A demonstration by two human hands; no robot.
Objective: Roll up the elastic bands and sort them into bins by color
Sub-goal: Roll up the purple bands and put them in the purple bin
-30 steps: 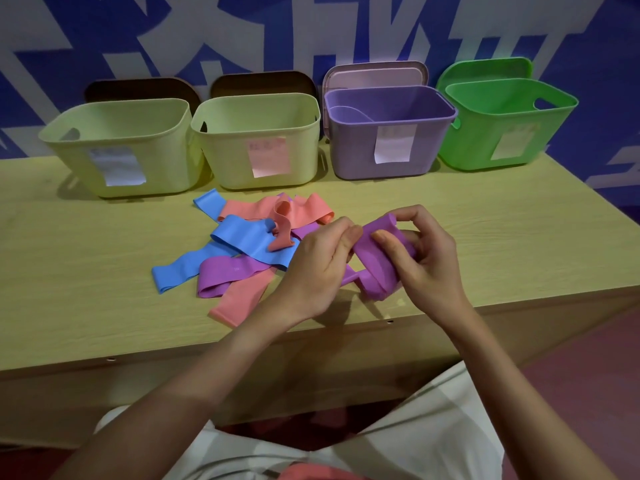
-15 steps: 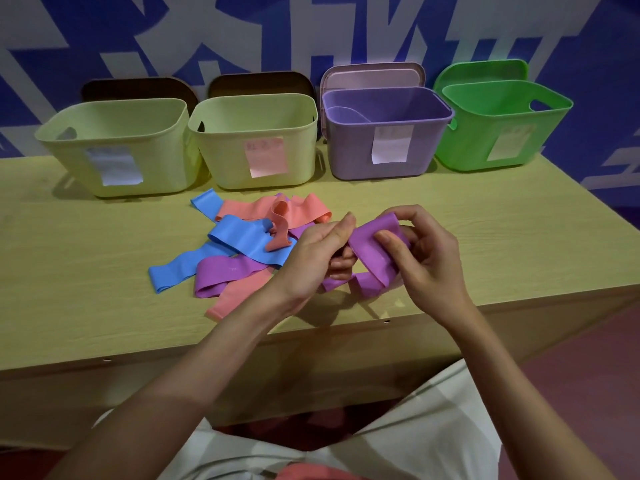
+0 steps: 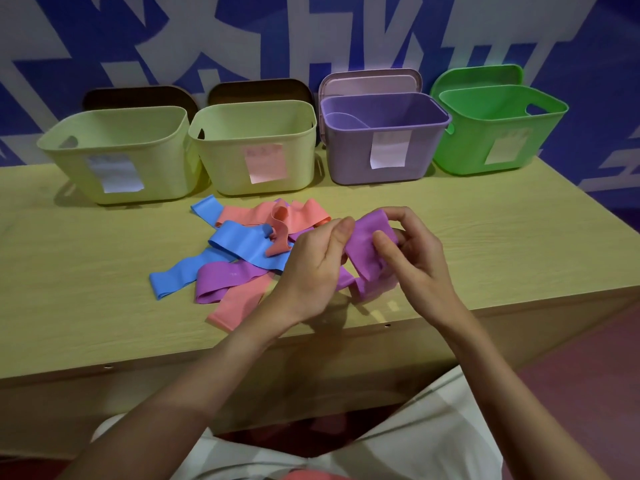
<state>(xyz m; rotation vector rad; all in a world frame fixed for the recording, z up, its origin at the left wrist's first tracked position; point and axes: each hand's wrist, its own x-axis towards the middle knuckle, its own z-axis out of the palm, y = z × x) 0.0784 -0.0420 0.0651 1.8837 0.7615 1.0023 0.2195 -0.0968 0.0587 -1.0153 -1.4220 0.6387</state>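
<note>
A purple elastic band [image 3: 366, 244] is held between both hands just above the table's front part. My left hand [image 3: 313, 268] pinches its left side with thumb and fingers. My right hand [image 3: 414, 258] grips its right side, thumb pressed on the folded band. A loose tail of the band hangs below towards the table. Left of my hands lies a pile of flat bands: blue bands [image 3: 242, 242], salmon bands [image 3: 294, 214] and another purple band [image 3: 221, 280]. Behind stand two pale yellow bins [image 3: 114, 140] [image 3: 252, 133], a purple bin [image 3: 381, 109] and a green bin [image 3: 498, 102].
The wooden table [image 3: 485, 230] has its front edge just below my hands. Each bin carries a paper label and has a lid leaning behind it against the blue and white wall. My lap in light clothing shows below the table.
The hands have shifted slightly while working the purple band; the left thumb has lifted and straightened on the band. The pile has stayed still.
</note>
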